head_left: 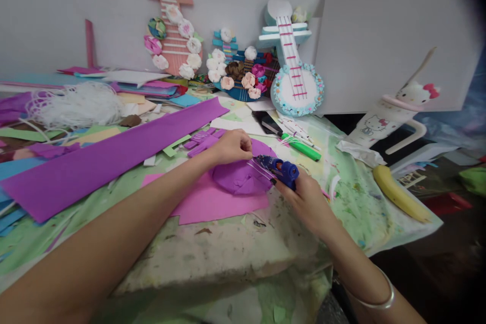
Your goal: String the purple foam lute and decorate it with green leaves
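A purple craft instrument (243,177) with a round body, a short neck and white strings lies on a pink sheet (212,202). My right hand (304,195) is wrapped round a blue hot glue gun (281,169), whose nozzle points left over the round body. Close to that nozzle, my left hand (233,146) is closed in a pinch above the instrument. Whatever sits between its fingertips is too small to make out.
A long purple strip (114,157) crosses the left side, near a tangle of white string (78,105). Decorated craft instruments, one of them white and blue (298,86), lean against the wall. A green marker (301,148), a banana (398,195) and a tumbler (379,121) are on the right.
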Available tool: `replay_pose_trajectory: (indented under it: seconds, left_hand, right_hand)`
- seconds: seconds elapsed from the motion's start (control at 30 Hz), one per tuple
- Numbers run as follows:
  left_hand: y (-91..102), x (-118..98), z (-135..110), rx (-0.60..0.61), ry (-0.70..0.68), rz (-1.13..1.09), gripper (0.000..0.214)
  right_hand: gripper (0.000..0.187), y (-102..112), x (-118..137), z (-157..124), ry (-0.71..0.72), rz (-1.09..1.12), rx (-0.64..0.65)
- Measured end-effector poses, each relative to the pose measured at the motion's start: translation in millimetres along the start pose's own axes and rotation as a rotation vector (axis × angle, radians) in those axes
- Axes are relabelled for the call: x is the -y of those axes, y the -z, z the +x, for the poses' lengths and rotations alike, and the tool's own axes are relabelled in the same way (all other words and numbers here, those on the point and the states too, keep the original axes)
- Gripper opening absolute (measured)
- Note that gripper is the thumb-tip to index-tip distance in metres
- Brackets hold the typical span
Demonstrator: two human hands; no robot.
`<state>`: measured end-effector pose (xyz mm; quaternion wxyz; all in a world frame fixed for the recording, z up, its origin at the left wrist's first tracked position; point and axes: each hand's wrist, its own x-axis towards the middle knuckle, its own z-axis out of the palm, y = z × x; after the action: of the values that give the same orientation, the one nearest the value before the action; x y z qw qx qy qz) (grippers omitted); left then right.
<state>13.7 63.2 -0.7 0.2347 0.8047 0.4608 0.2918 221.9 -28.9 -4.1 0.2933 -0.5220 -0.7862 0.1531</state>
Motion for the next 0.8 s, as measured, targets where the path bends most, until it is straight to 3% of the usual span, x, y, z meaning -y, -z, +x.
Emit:
replay_pose_trajectory:
  seconds: [0.8]
  left_hand:
    - [0.3, 0.6, -0.7, 0.002, 0.002, -0.026, 0.007]
  right_hand:
    - [0.011, -1.5, -0.5, -1.2, 0.006, -0.040, -0.013]
